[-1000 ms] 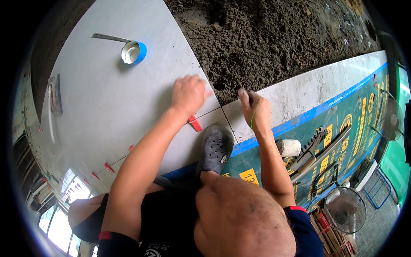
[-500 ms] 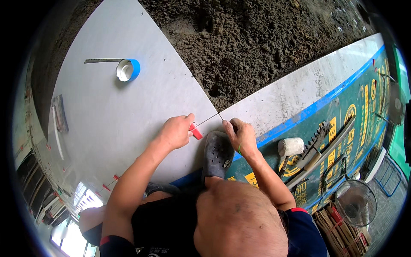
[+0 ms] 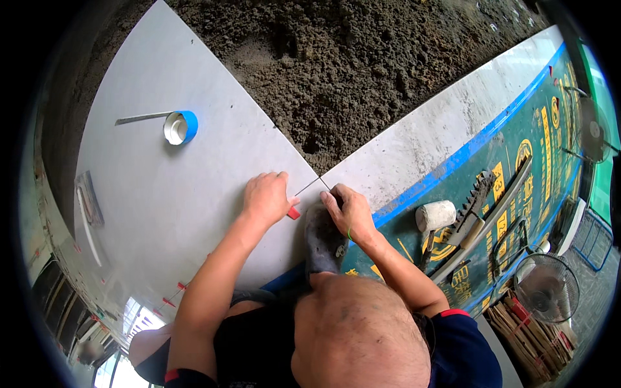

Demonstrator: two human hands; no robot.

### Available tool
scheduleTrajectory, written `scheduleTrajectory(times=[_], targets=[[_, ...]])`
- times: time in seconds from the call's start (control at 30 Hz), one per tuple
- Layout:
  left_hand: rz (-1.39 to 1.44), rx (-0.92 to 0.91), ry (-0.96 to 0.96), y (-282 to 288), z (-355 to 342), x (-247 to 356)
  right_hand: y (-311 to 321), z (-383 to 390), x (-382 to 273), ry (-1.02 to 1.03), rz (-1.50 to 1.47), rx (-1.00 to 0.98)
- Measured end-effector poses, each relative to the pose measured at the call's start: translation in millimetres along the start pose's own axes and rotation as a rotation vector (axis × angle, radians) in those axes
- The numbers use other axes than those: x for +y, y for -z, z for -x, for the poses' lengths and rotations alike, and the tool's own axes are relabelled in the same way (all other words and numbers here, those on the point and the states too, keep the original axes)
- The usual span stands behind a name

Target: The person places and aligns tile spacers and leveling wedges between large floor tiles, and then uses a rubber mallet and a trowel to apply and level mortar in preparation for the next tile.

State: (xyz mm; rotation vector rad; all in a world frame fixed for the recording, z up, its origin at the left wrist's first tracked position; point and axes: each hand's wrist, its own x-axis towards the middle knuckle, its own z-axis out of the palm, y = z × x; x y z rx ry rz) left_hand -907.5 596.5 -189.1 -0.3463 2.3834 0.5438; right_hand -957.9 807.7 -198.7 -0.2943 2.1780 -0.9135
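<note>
My left hand (image 3: 266,199) rests low over the large pale tile (image 3: 187,181), its fingers closed at a red plastic wedge (image 3: 293,213). Part of the wedge is hidden beneath the thumb. Beside the tile corner, my right hand (image 3: 350,211) has thumb and fingers pinched together above the toe of a dark clog (image 3: 323,240). Whatever the right fingertips grip is too small to make out. A thin dark joint line runs between the two hands, where the tile meets a pale strip of tile (image 3: 440,119) edged by blue tape (image 3: 446,169).
Dark loose mortar (image 3: 323,77) lies beyond the tile corner. A blue tape roll (image 3: 181,127) and a flat strip sit on the tile. To the right are a white-headed mallet (image 3: 435,215), a notched trowel (image 3: 475,200), a fan (image 3: 547,288) and green sheeting (image 3: 511,161).
My left hand has turned over the red wedge, covering more of it. My right hand stays pinched near the joint. The whole view has shifted slightly.
</note>
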Motion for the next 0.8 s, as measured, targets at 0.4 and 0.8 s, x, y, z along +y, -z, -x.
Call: scheduleTrajectory(times=[0.4,0.8], targets=[[0.304,0.51,-0.153,43,-78,-21,7,-2,-7,0.071,-0.008,-0.052],[-0.196,-0.183,-0.138,71,117,-195,165,116,421,0.71,1.618,-0.209]])
